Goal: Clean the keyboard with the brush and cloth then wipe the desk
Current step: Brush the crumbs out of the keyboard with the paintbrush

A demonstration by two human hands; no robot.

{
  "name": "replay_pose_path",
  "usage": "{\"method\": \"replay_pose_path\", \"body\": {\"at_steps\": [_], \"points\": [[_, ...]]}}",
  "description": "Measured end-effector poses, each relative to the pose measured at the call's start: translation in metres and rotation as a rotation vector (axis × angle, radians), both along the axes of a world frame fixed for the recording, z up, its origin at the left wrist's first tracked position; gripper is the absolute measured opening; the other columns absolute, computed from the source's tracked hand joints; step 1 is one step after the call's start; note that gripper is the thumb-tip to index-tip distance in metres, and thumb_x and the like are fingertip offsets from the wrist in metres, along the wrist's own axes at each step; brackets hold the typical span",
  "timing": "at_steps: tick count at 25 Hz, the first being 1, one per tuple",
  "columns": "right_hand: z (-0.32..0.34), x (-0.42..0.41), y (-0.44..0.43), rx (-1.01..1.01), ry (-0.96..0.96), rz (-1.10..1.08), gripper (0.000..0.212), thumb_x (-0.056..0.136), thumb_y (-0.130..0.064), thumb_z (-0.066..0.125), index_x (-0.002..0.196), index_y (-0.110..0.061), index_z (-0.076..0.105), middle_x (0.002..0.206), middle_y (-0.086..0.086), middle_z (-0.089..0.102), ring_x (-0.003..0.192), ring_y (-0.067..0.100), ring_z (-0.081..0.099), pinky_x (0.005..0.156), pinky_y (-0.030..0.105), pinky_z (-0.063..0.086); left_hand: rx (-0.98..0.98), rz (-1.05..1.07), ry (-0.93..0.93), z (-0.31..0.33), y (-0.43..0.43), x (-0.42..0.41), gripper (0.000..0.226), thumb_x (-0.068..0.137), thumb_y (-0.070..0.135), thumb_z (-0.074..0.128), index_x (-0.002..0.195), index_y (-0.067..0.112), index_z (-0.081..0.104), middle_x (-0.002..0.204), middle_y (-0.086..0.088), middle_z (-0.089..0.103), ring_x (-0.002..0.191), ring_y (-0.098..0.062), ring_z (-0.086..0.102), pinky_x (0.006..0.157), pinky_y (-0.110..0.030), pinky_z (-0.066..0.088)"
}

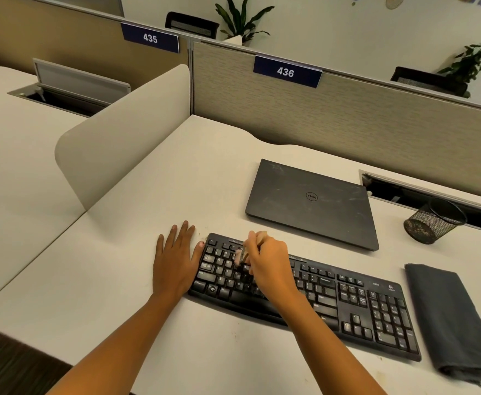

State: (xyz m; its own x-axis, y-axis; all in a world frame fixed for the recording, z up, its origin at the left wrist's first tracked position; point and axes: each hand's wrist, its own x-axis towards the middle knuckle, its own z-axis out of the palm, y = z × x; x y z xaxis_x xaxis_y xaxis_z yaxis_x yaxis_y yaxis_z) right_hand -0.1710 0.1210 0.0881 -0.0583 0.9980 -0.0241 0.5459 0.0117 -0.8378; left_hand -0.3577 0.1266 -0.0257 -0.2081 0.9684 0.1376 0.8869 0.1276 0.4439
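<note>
A black keyboard (347,303) lies slanted on the white desk (136,280). My right hand (270,263) grips a small brush (240,253) with a pale handle, and its blurred bristles touch the keys on the keyboard's left part. My left hand (175,260) lies flat on the desk with straight fingers, and its thumb touches the keyboard's left end. A folded dark grey cloth (450,317) lies on the desk just right of the keyboard.
A closed black laptop (313,202) lies behind the keyboard. A black mesh pen cup (433,222) lies tipped near an open cable tray (433,195) at the right. A beige divider (125,132) stands at the left and a partition wall behind.
</note>
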Motion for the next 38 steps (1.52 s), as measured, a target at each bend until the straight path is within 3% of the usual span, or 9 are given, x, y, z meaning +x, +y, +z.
{"method": "replay_pose_path", "body": {"at_steps": [8,11,13,19,22,26,28,32,38], "points": [[0.003,-0.026,-0.019,-0.013,0.009,0.192,0.036,0.102,-0.03,0.042,0.081,-0.01,0.063,0.078,-0.002,0.064,0.06,0.02,0.058,0.057,0.037,0.052,0.034,0.001,0.033,-0.003,0.001,0.0,0.075,0.092,0.056,0.005,0.151,0.02,0.035,0.16,0.0,0.026,0.149,-0.02,0.018,0.12,-0.039,0.004],[0.007,-0.009,-0.021,-0.111,0.068,0.112,0.031,0.102,-0.022,0.041,0.083,-0.008,0.062,0.06,-0.006,0.063,0.049,0.005,0.051,0.046,0.017,0.041,0.028,0.0,0.052,-0.002,0.0,0.0,0.066,0.096,0.049,0.012,0.151,0.019,0.035,0.16,-0.001,0.026,0.149,-0.021,0.018,0.12,-0.04,0.005],[0.007,0.018,-0.023,-0.152,0.037,0.05,0.03,0.102,-0.02,0.041,0.087,-0.007,0.063,0.059,-0.012,0.065,0.045,0.006,0.044,0.042,0.018,0.036,0.02,-0.001,0.049,-0.002,0.001,0.0,0.063,0.096,0.046,0.017,0.151,0.019,0.035,0.16,0.0,0.026,0.149,-0.021,0.018,0.12,-0.039,0.004],[0.007,0.108,-0.039,-0.122,-0.171,-0.238,0.03,0.1,-0.019,0.046,0.08,-0.014,0.068,0.066,0.009,0.067,0.048,0.013,0.047,0.038,0.015,0.036,0.017,0.001,0.068,-0.002,0.0,0.001,0.056,0.102,0.042,0.024,0.15,0.016,0.037,0.159,-0.003,0.028,0.149,-0.024,0.02,0.12,-0.042,0.007],[0.012,0.115,-0.043,-0.058,-0.306,-0.306,0.029,0.101,-0.021,0.045,0.084,-0.008,0.065,0.063,-0.001,0.063,0.044,0.005,0.049,0.039,0.013,0.036,0.017,0.003,0.064,0.0,0.0,0.001,0.055,0.103,0.042,0.024,0.151,0.017,0.036,0.159,-0.003,0.027,0.149,-0.023,0.019,0.12,-0.042,0.006],[0.015,0.075,-0.042,0.12,-0.135,-0.16,0.016,0.098,-0.02,0.051,0.089,-0.012,0.061,0.077,-0.009,0.063,0.061,-0.007,0.057,0.051,0.01,0.042,0.002,0.001,0.025,0.001,0.0,0.001,0.056,0.103,0.045,0.028,0.152,0.019,0.032,0.161,0.0,0.023,0.15,-0.02,0.014,0.121,-0.04,0.003],[0.008,0.06,-0.041,0.103,-0.141,-0.064,0.02,0.099,-0.023,0.05,0.087,-0.012,0.064,0.076,-0.007,0.063,0.06,0.002,0.056,0.054,0.013,0.043,-0.001,-0.004,0.002,0.002,-0.001,0.001,0.064,0.097,0.052,0.022,0.152,0.019,0.033,0.161,0.002,0.023,0.15,-0.019,0.014,0.121,-0.039,0.002],[0.005,0.084,-0.037,-0.075,-0.177,-0.212,0.033,0.099,-0.02,0.048,0.076,-0.002,0.061,0.068,0.008,0.064,0.05,0.014,0.057,0.047,0.026,0.05,-0.008,-0.008,-0.001,0.001,-0.001,0.0,0.056,0.103,0.045,0.034,0.152,0.019,0.032,0.161,0.001,0.023,0.15,-0.019,0.014,0.122,-0.04,0.003],[0.017,0.09,-0.029,0.001,-0.146,-0.254,0.032,0.101,-0.024,0.045,0.078,-0.006,0.06,0.07,0.007,0.064,0.054,0.013,0.056,0.046,0.016,0.045,-0.008,-0.006,0.003,0.002,-0.001,0.001,0.053,0.103,0.04,0.035,0.151,0.017,0.033,0.161,0.0,0.024,0.15,-0.02,0.014,0.122,-0.041,0.004]]}}
